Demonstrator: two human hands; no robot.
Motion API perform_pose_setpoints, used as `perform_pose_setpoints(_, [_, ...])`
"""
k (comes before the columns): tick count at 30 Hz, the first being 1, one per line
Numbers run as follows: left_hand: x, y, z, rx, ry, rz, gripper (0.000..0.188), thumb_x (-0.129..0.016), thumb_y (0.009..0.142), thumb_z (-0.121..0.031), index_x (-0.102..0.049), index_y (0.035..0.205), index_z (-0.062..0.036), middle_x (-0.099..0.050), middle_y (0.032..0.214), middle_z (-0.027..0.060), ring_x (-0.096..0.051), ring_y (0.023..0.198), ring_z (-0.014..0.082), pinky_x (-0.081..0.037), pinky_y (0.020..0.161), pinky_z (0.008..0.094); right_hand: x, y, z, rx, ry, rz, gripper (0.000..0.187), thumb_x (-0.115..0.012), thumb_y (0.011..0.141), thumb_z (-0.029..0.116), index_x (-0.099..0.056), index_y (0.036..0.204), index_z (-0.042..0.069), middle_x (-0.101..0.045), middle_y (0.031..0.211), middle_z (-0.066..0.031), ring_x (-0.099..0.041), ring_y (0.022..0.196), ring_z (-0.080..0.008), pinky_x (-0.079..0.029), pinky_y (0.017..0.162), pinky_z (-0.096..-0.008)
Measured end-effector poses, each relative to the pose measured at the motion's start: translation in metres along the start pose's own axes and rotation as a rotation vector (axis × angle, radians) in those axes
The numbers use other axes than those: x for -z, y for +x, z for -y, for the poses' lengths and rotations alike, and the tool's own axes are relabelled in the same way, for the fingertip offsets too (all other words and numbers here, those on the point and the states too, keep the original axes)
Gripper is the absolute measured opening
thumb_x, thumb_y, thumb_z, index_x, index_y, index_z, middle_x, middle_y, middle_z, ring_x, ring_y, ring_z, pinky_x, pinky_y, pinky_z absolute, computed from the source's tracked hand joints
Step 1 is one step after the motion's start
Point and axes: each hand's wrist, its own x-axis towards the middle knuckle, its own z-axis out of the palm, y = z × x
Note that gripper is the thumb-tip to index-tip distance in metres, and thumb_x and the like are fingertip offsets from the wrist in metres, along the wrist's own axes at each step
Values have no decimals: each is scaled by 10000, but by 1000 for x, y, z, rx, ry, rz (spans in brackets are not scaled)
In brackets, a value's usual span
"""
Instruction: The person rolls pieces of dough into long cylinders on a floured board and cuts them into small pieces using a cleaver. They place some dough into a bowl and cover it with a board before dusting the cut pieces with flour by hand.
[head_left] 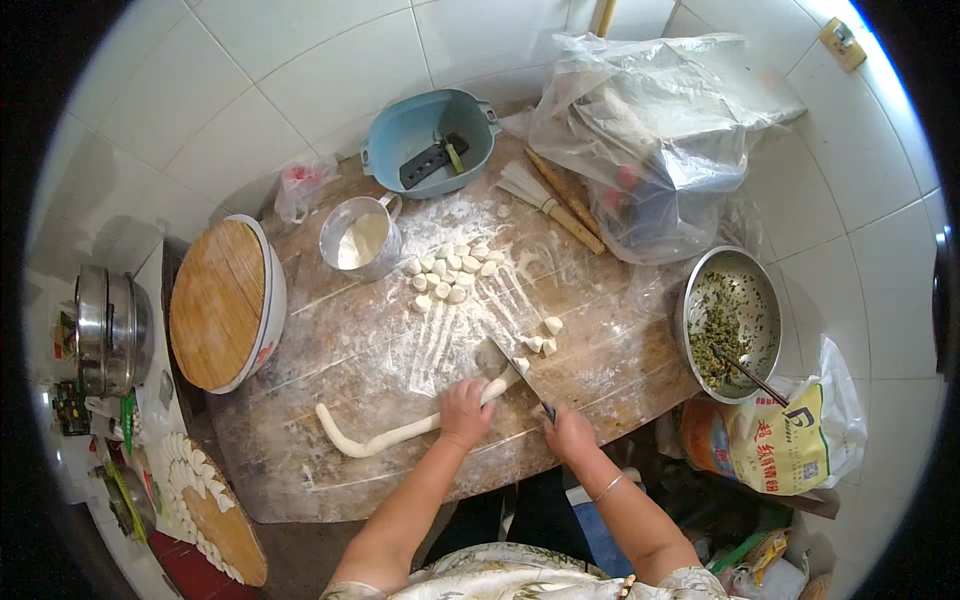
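Note:
A long rope of white dough [390,438] lies on the floured wooden board [320,400], its left end bent upward. My left hand [466,412] grips the rope near its right end, fingers closed over it. In my right hand [571,436] is a knife [530,388], held by its dark handle, its blade slanting up to the left across the rope's right tip. Just beyond the blade sit several cut dough pieces [549,346]. Farther back, a cluster of small dough pieces [455,270] rests in loose flour.
Around the board stand a metal mug [384,262] of flour, a blue basin [378,142], a wood-lidded basin [220,305], a brush [545,205], a rolling pin [562,195] and a plastic bag [660,150]. A steel bowl [690,345] of chopped filling is right; a dumpling tray [235,525] is lower left.

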Motion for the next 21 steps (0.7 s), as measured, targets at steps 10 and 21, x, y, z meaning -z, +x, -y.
perform_pose_setpoints(10, [42, 25, -13, 23, 45, 128, 303, -708, 753, -265, -661, 970, -59, -557, 889, 120, -548, 888, 327, -463, 766, 442, 8, -20, -4, 128, 22, 27, 289, -628, 856, 272, -556, 938, 4, -630, 800, -247, -610, 769, -445, -485, 667, -527])
perform_pose_setpoints(21, [64, 10, -22, -82, -21, 207, 345, -691, 763, -156, -643, 1100, -99, -550, 972, 115, -537, 953, 320, -447, 819, 438, -19, -1, 8, 45, 84, 0, 297, -619, 861, 268, -563, 978, 1, -632, 852, -253, -606, 809, -448, -488, 704, -518])
